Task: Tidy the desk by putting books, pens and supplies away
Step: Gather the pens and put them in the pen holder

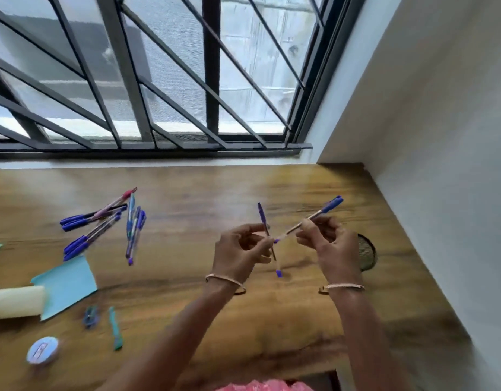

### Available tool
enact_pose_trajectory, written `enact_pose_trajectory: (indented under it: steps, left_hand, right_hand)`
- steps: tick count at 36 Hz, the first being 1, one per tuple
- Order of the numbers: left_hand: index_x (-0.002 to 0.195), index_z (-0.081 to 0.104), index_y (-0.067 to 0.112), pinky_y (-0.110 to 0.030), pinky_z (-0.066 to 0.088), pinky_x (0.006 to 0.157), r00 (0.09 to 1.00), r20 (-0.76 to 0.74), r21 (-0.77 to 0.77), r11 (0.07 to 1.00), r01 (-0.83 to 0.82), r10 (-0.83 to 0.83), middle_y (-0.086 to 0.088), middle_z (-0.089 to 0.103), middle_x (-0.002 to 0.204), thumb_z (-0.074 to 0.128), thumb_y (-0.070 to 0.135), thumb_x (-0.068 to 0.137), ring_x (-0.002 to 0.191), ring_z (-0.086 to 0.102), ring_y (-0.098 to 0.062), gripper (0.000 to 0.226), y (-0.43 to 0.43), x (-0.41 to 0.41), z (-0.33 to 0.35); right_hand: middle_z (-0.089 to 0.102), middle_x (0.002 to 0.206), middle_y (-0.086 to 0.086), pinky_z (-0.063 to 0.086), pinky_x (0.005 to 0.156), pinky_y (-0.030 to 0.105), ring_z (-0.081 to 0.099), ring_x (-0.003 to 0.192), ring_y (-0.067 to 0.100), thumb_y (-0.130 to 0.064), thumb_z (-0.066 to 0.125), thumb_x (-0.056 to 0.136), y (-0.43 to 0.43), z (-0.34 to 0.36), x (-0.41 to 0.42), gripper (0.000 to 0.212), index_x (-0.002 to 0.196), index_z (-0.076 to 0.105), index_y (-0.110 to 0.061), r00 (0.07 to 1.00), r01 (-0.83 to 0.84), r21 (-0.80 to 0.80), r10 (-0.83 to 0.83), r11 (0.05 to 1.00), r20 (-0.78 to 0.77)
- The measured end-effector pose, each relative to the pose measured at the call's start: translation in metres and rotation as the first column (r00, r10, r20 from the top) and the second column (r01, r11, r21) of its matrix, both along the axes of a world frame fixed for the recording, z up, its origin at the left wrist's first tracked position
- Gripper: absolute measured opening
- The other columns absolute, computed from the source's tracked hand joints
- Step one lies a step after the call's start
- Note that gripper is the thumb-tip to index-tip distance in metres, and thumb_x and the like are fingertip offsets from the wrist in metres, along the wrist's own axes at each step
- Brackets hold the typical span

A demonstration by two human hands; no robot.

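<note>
Wooden worktop (187,193) under a barred window; loose pens (102,224) at 9 o'clock. I judge the pen-gathering step: left hand (241,249) fingers pinched shut on one pen (267,235), right hand (328,244) fingers closed on another pen (322,211). Next: drop both into the mesh holder (367,252), 3 o'clock.

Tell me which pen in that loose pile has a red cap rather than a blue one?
The red-capped pen at the pile's far edge, nearest the window; it lies slanted across the others, and every other cap in the pile is blue.
</note>
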State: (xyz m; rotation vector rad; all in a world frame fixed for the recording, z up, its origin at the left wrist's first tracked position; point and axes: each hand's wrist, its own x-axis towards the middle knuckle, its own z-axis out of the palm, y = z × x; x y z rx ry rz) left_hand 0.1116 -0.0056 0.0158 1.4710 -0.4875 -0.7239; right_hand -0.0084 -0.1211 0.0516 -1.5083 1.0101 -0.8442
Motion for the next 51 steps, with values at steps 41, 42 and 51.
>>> enact_pose_trajectory:
  steps: [41,42,51]
  left_hand:
    - [0.080,0.067,0.024,-0.025,0.051,0.058,0.755,0.604,0.094,0.918,-0.386,0.256,0.012,0.064,0.072,0.075,0.032,0.080,0.063,0.061,-0.004,0.011,-0.077,-0.064,-0.036]
    - [0.079,0.068,0.024,-0.026,0.051,0.058,0.753,0.599,0.105,0.906,-0.411,0.272,0.012,0.065,0.071,0.075,0.029,0.081,0.063,0.061,-0.003,0.009,-0.068,-0.056,-0.038]
    - [0.078,0.071,0.025,-0.026,0.051,0.062,0.690,0.571,0.261,0.698,-0.667,0.446,0.008,0.068,0.068,0.074,0.025,0.079,0.061,0.063,-0.006,0.003,0.037,0.024,-0.049]
  right_hand:
    - [0.070,0.086,-0.010,0.056,0.075,0.034,0.064,0.084,0.008,-0.021,0.072,0.083,-0.108,-0.030,-0.077,0.007,0.090,0.072,-0.022,0.964,-0.098,-0.590,-0.071,0.801,-0.256]
    - [0.070,0.085,-0.010,0.056,0.074,0.031,0.064,0.082,0.007,-0.020,0.072,0.084,-0.099,-0.026,-0.070,0.006,0.090,0.073,-0.020,0.974,-0.100,-0.596,-0.044,0.797,-0.223]
    - [0.069,0.072,-0.017,0.051,0.060,0.025,0.065,0.073,-0.001,-0.023,0.074,0.083,-0.008,-0.036,0.015,0.004,0.082,0.071,-0.025,0.891,-0.454,-0.436,0.386,0.777,-0.240]
